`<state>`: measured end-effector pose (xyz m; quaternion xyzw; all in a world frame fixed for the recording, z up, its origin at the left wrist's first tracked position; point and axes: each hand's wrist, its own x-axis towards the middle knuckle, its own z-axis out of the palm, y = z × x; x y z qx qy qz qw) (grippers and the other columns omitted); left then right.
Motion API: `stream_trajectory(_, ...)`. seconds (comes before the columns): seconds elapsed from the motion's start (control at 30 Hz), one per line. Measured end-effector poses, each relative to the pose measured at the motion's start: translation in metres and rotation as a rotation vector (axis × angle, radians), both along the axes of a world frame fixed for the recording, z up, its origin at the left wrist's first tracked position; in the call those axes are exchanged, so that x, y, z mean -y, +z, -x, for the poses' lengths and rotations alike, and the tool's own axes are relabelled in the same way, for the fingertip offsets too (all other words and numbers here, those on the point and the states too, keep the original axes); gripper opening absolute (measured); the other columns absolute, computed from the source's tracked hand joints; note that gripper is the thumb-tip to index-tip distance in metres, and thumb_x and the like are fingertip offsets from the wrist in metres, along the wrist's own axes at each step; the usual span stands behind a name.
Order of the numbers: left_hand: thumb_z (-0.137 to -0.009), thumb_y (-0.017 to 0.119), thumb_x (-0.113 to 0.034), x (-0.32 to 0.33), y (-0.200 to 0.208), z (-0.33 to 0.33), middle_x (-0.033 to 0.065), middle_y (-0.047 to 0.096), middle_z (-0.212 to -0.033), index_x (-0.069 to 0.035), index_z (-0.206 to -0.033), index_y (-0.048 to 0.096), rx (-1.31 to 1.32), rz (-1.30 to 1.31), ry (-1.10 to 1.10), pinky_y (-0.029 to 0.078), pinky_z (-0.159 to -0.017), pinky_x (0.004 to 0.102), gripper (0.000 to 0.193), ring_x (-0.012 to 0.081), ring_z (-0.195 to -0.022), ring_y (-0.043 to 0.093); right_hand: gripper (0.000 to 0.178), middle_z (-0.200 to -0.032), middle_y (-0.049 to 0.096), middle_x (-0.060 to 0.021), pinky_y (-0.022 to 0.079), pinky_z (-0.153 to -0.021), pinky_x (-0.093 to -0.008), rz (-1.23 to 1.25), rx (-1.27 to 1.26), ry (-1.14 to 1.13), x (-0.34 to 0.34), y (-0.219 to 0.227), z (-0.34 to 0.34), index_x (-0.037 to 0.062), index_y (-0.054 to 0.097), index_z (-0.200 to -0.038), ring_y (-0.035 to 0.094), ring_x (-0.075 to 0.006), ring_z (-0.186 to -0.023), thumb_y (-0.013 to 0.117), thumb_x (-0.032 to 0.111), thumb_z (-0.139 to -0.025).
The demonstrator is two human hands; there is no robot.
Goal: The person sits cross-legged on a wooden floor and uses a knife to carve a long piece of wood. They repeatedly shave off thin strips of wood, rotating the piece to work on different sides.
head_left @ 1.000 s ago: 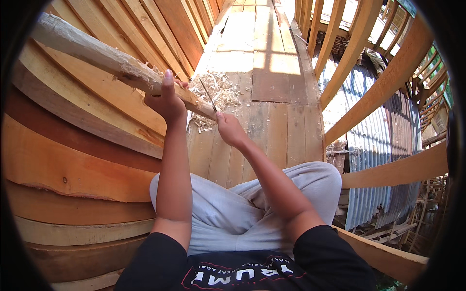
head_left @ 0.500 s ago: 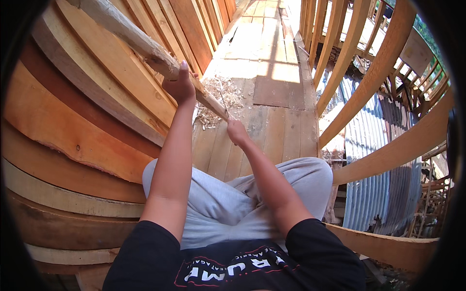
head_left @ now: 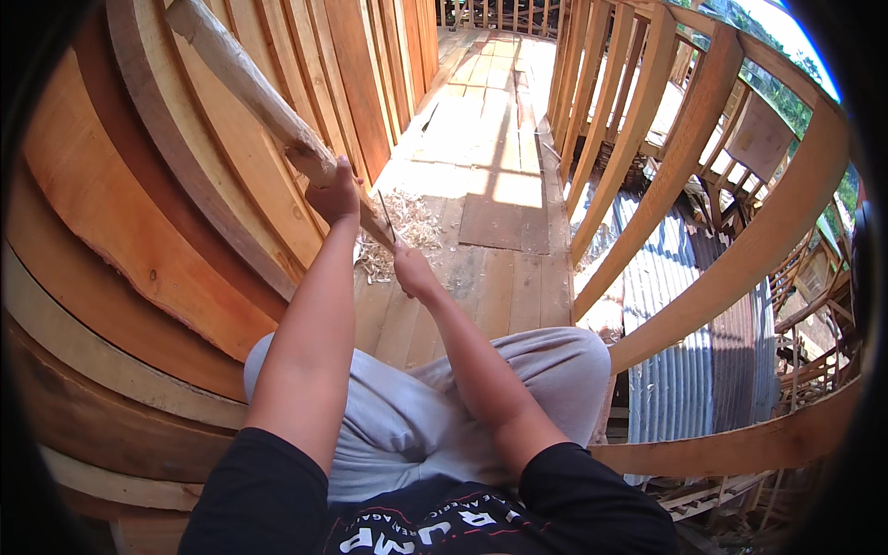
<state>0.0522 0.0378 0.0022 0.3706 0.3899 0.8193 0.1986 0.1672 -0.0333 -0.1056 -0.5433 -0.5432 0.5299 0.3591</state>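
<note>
A long wooden pole (head_left: pixel 245 83) slants from the upper left down toward my hands. It is thick, pale and rounded at its far part, and thinner and shaved at its near part. My left hand (head_left: pixel 335 194) is wrapped round it where the thick part narrows. My right hand (head_left: pixel 414 273) is closed at the near end of the pole, on the handle of a knife; its thin dark blade (head_left: pixel 386 215) points up and away beside the shaved wood. The fingers of the right hand hide the handle.
Curled wood shavings (head_left: pixel 416 222) lie on the plank floor (head_left: pixel 481 287) beyond my hands. A wall of overlapping boards (head_left: pixel 139 240) rises close on my left. On the right runs a wooden railing (head_left: pixel 689 139), with a corrugated metal roof (head_left: pixel 675 370) below it. My crossed legs (head_left: pixel 555 370) are in front.
The view has tilted up a little, showing more of the far walkway. Both hands appear slightly left and lower, still gripping the pole and the knife.
</note>
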Motion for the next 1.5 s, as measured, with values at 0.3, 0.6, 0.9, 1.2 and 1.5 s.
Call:
stream_trajectory(0.3, -0.079, 0.071, -0.016, -0.005, -0.014, 0.002, 0.0134, 0.064, -0.075, 0.009, -0.095, 0.057, -0.060, -0.027, -0.075, 0.055, -0.048, 0.0306, 0.033, 0.0193, -0.053, 0.064, 0.048, -0.056, 0.045, -0.0059, 0.040, -0.039, -0.0359, 0.142, 0.043, -0.004, 0.009, 0.014, -0.020, 0.0028, 0.046, -0.077, 0.046, -0.0175, -0.042, 0.034, 0.043, -0.100)
stream_trajectory(0.6, -0.082, 0.068, -0.012, 0.033, -0.016, 0.012, 0.0123, 0.060, -0.078, 0.009, -0.101, 0.052, -0.050, -0.023, -0.114, 0.055, -0.051, 0.0320, 0.032, 0.0178, -0.055, 0.060, 0.050, -0.061, 0.052, -0.0073, 0.044, -0.042, -0.0334, 0.069, 0.263, 0.094, 0.011, 0.017, -0.038, -0.0021, 0.059, -0.093, 0.054, -0.0174, -0.049, 0.039, 0.043, -0.099)
stream_trajectory(0.9, -0.082, 0.067, -0.010, 0.038, -0.030, -0.004, 0.0141, 0.059, -0.082, 0.011, -0.108, 0.046, 0.011, -0.046, -0.130, 0.057, -0.053, 0.0311, 0.039, 0.0160, -0.057, 0.060, 0.051, -0.058, 0.050, -0.0038, 0.042, -0.044, -0.0327, 0.117, 0.185, 0.028, -0.018, -0.036, -0.033, 0.0008, 0.061, -0.081, 0.049, -0.0159, -0.048, 0.036, 0.041, -0.101)
stream_trajectory(1.2, -0.082, 0.067, -0.030, 0.041, -0.007, 0.011, 0.0148, 0.058, -0.083, 0.010, -0.097, 0.051, 0.145, 0.113, 0.222, 0.053, -0.053, 0.0337, 0.045, 0.0216, -0.058, 0.060, 0.049, -0.057, 0.048, -0.0193, 0.041, -0.057, -0.0434, -0.341, 0.103, 0.122, -0.019, -0.029, -0.007, -0.0037, 0.051, -0.072, 0.048, -0.0297, -0.054, 0.040, 0.035, -0.100)
stream_trajectory(1.5, -0.083, 0.064, -0.028, 0.032, -0.023, 0.042, 0.0102, 0.053, -0.071, 0.004, -0.088, 0.049, 0.167, 0.081, 0.184, 0.053, -0.056, 0.0352, 0.035, 0.0223, -0.059, 0.059, 0.044, -0.071, 0.059, -0.0279, 0.044, -0.066, -0.0522, -0.204, 0.314, 0.085, 0.000, -0.005, -0.003, -0.0031, 0.060, -0.078, 0.058, -0.0461, -0.073, 0.042, 0.032, -0.098)
